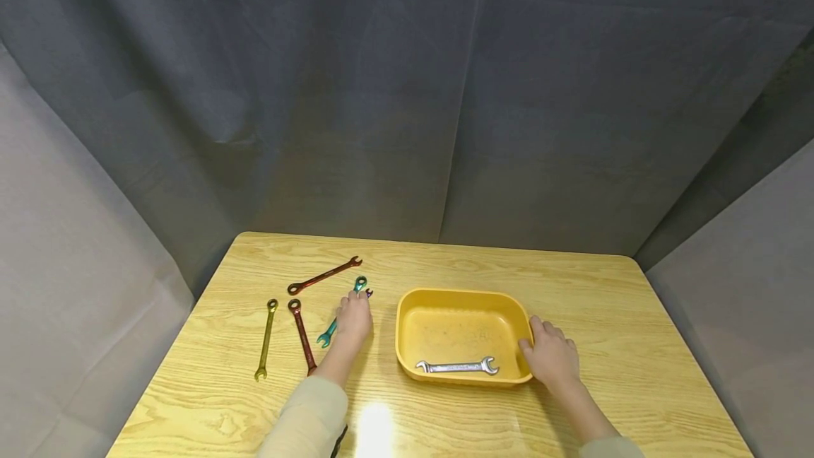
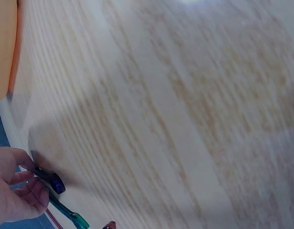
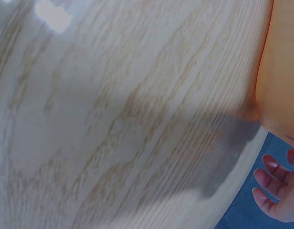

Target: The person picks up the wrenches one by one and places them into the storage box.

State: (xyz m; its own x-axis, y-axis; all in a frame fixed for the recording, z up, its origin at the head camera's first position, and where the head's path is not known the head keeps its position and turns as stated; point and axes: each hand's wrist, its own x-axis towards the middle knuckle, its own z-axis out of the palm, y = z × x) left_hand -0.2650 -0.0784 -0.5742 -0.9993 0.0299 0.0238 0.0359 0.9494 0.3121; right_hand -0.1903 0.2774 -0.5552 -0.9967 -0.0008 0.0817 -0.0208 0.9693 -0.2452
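Pale sleeve (image 1: 305, 412) at bottom centre; left hand (image 1: 354, 316) pinches a purple wrench (image 2: 56, 183), lower left of the left-wrist view.
Probably stiff, slick metal, best held mid-shank; right hand (image 1: 553, 354) loosely grips the yellow tray (image 1: 458, 291), thumb inside.

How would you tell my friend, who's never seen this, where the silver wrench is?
On the wooden table, find the big yellow tray, with the person's right hand at its rim. Inside, along the side nearest the person, lies the silver wrench. It's the only wrench in the tray; the coloured wrenches are outside it.
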